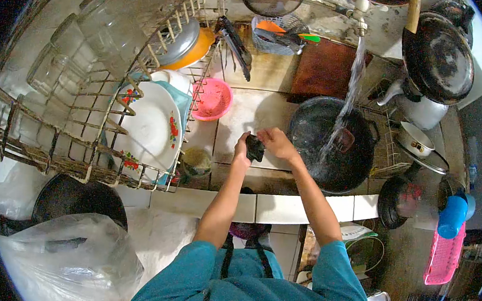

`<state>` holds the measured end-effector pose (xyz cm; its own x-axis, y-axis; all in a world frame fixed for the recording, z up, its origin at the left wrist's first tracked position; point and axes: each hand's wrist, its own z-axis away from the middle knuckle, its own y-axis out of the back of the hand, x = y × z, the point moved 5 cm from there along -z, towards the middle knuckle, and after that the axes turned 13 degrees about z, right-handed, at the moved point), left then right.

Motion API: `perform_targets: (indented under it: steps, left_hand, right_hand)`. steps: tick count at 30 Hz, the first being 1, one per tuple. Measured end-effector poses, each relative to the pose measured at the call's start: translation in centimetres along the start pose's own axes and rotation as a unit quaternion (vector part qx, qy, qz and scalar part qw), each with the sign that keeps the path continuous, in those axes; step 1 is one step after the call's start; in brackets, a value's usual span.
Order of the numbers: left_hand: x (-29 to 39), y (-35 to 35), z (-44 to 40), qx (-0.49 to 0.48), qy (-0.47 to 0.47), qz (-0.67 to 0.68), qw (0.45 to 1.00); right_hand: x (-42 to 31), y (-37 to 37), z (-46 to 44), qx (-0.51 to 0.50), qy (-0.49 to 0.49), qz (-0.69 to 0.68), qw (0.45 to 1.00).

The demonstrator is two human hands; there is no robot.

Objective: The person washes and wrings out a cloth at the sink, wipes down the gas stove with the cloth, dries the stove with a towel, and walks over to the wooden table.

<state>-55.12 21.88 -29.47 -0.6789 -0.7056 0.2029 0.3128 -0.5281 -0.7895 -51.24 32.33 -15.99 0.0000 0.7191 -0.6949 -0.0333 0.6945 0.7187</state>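
Note:
My left hand (243,150) is closed round a small black object (255,148) whose kind I cannot make out. Close beside it, the curled fingers of my right hand (277,144) reach towards the object's upper edge; whatever they may grip is hidden. Both hands are above the tiled counter (260,109). Just right of them stands a large black basin (307,116), with running water (349,91) from a tap (361,24) falling into it. A reddish-brown thing (343,140) shows in the basin under the stream.
On the left, a wire dish rack (86,178) holds glasses and a floral plate (149,122). A pink basket (211,99) and a utensil basket (279,42) stand behind my hands. At right are a kettle (425,113), a black pan (439,59) and a pink tray (444,257).

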Motion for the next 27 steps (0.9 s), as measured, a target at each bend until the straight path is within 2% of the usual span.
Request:
perform_targets:
  steps: [1, 4, 5, 6, 7, 8, 9, 11, 12, 13, 15, 16, 17, 19, 21, 23, 24, 25, 27]
  left_hand:
    - [-0.3, 0.0, 0.1, 0.02, 0.004, -0.023, 1.0]
    - [-0.2, 0.3, 0.0, 0.05, 0.006, -0.074, 0.996]
    - [0.3, 0.7, 0.0, 0.097, -0.017, -0.104, 0.99]
    - [0.9, 0.6, 0.6, 0.144, -0.04, -0.135, 0.979]
    - [1.4, 0.4, 1.1, 0.19, -0.063, -0.167, 0.966]
    - [1.9, 0.1, 1.2, 0.18, -0.086, -0.163, 0.966]
    - [2.1, 2.8, -2.1, 0.196, -0.133, -0.165, 0.957]
    - [3.2, 0.1, 0.6, 0.149, -0.197, -0.24, 0.939]
    - [3.6, -2.0, 2.9, 0.133, -0.208, -0.231, 0.941]
    - [3.8, -2.5, 3.5, 0.136, -0.223, -0.228, 0.938]
    - [4.0, -3.5, 4.2, 0.141, -0.256, -0.219, 0.931]
    - [3.9, -2.4, 2.9, 0.119, -0.248, -0.222, 0.935]
    - [3.8, -1.9, 2.5, 0.14, -0.243, -0.211, 0.937]
    - [3.4, -1.4, 2.2, 0.183, -0.23, -0.187, 0.937]
    - [3.0, -0.4, 1.2, 0.132, -0.187, -0.144, 0.963]
    - [2.3, 2.3, -1.5, 0.082, -0.16, -0.121, 0.976]
    - [2.0, 1.1, 0.3, 0.001, -0.053, -0.141, 0.989]
    - [2.1, 0.6, 1.2, 0.002, -0.038, -0.146, 0.989]
    - [2.0, 0.3, 2.6, 0.01, -0.009, -0.155, 0.988]
  right_hand:
    - [-1.2, 0.9, 0.3, 0.02, -0.002, 0.058, 0.998]
    - [-0.7, 1.8, 1.9, 0.086, -0.048, -0.022, 0.995]
    - [-0.5, 2.4, 2.6, 0.11, -0.054, -0.049, 0.991]
    - [3.7, 0.7, 2.4, 0.106, -0.104, -0.089, 0.985]
    - [4.3, 1.6, 3.1, 0.1, -0.1, -0.061, 0.988]
    - [4.5, 2.7, 3.8, 0.098, -0.097, -0.033, 0.99]
    - [4.7, 4.0, 4.5, 0.095, -0.095, -0.003, 0.991]
    - [4.8, 6.8, 6.0, 0.131, -0.088, 0.003, 0.987]
    - [5.7, 8.1, 6.2, 0.136, -0.116, -0.007, 0.984]
    - [6.3, 9.9, 6.3, 0.192, -0.068, 0.008, 0.979]
    - [7.2, 14.3, 6.5, 0.244, -0.087, 0.103, 0.96]
    - [5.8, 17.2, 6.5, 0.255, -0.101, 0.137, 0.952]
    - [4.2, 20.3, 6.4, 0.264, -0.116, 0.171, 0.942]
    - [2.3, 25.9, 5.5, 0.396, -0.064, 0.232, 0.886]
    - [1.8, 31.0, 3.3, 0.431, -0.105, 0.345, 0.827]
    - [-1.0, 34.6, 1.9, 0.494, -0.064, 0.339, 0.798]
    - [-1.1, 35.9, 0.8, 0.491, -0.041, 0.356, 0.794]
    - [-1.0, 37.4, -0.4, 0.487, -0.017, 0.372, 0.79]
    - [-0.4, 40.5, -3.1, 0.509, 0.049, 0.426, 0.746]
